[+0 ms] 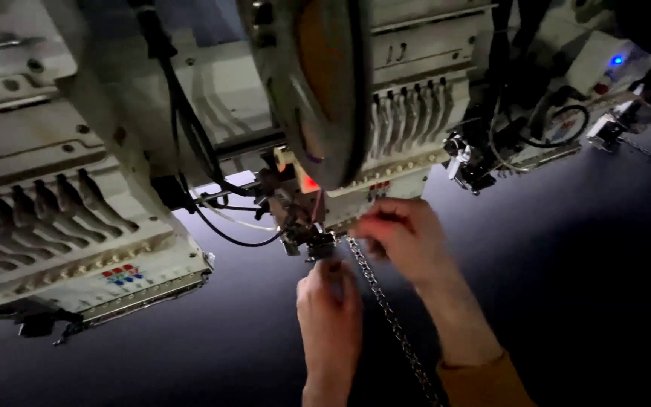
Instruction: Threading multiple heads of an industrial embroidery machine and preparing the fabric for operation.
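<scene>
Head view, as I read it from my station: left hand point(330, 301) raised beneath the needle assembly point(312, 243) of the middle embroidery head point(356, 113), fingers curled together at the metal foot, pinching something too small for me to identify; right hand point(399, 235) just beside it, fingers bent and closed on the upper end of a beaded chain point(389, 316); motion blur softens the fingertips. Chain runs from the needle assembly down between both forearms, over the dark fabric point(582, 271) stretched below the heads; orange sleeve point(484, 384) on the right wrist. A second embroidery head point(77, 226) hangs at left; blue indicator light point(617, 59) glows far right.
</scene>
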